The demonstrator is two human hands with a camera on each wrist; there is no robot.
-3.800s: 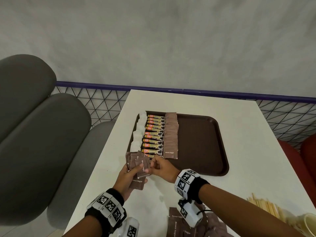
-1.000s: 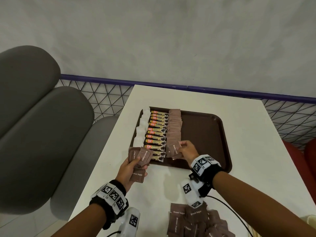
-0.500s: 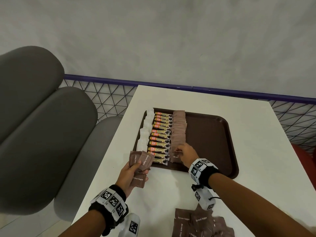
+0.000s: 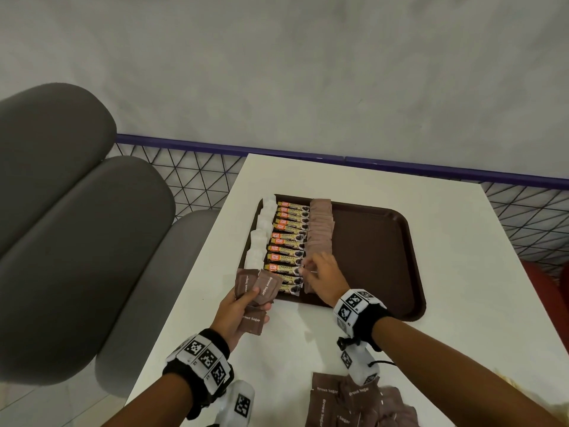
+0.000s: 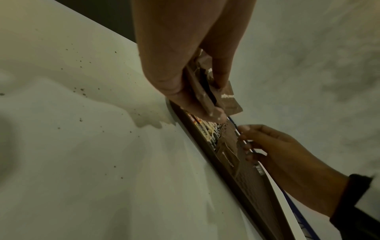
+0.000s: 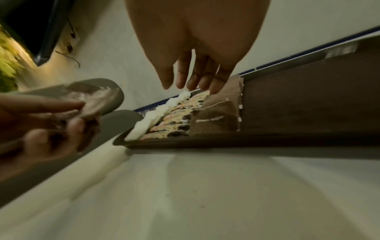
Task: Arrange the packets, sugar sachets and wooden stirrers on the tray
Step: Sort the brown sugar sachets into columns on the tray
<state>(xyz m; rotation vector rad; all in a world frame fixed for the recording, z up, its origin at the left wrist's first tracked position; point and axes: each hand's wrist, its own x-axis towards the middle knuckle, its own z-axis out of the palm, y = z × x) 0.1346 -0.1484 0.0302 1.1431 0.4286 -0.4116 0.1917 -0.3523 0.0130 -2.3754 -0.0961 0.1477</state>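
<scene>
Laying brown sugar sachets into the third row on the tray (image 4: pixel 385 257), near end of the row being tidied. Right hand (image 4: pixel 323 277) over the near end of the brown row (image 4: pixel 321 232), fingers (image 6: pixel 216 84) extended and relaxed, tips touching the top of the sachets, nothing pinched as far as the right wrist view shows. Left hand (image 4: pixel 238 309) just off the tray's near left corner, above the worktop (image 4: pixel 462 272), gripping a small fan of brown sugar sachets (image 4: pixel 258 286) between thumb and fingers. To do this step well, judging from the layout: press lightly and flat so the last sachet overlaps its neighbour like the rest, edges square with the coffee packets (image 4: pixel 288 245) beside it; avoid dragging, since light paper sachets look likely to slide and fan out of line; then feed one sachet at a time from the left hand rather than several together. On the tray, from the left: a row of white sachets (image 4: pixel 261 235) along the rim, a row of coffee packets touching it, then the brown row; right half of the tray bare. More brown sachets (image 4: pixel 348 402) heaped loose on the worktop at the near edge. Wooden stirrers not clearly in view, none on the tray.
</scene>
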